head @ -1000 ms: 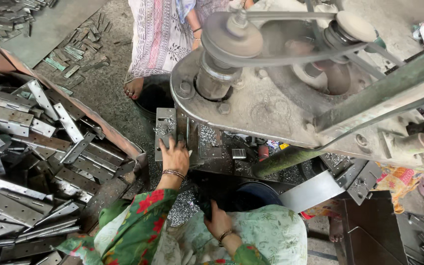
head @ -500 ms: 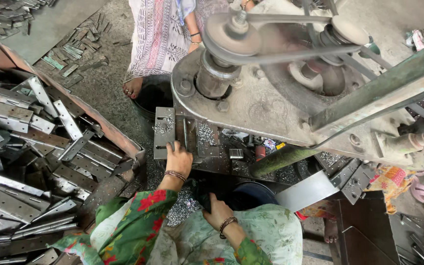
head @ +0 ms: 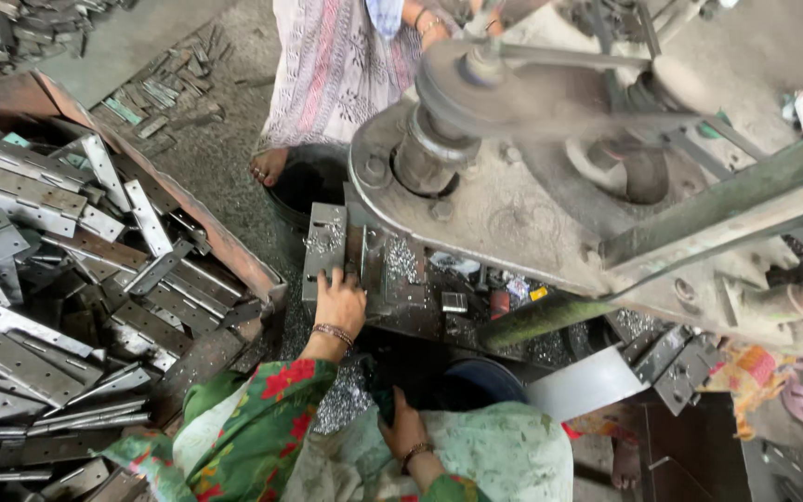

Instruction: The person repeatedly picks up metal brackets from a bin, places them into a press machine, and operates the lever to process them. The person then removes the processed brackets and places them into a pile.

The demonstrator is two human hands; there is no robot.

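At the press bed's left edge, a hinge plate (head: 325,244) is steadied flat by the left hand (head: 338,302), best kept outside the die; the right hand (head: 403,429) is curled on cloth (head: 476,455).

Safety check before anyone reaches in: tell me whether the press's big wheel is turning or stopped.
Turning, it seems: the wheel and its belt are motion-blurred, while the frame beside them is sharp.

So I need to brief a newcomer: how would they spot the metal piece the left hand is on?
Start at the big grey press machine with the belt wheel. At its lower left edge sits the work bed, where the left hand rests. The flat grey hinge plate lies just beyond its fingers: alone on the machine, unlike the heaped hinges in the rusty bin to the left.
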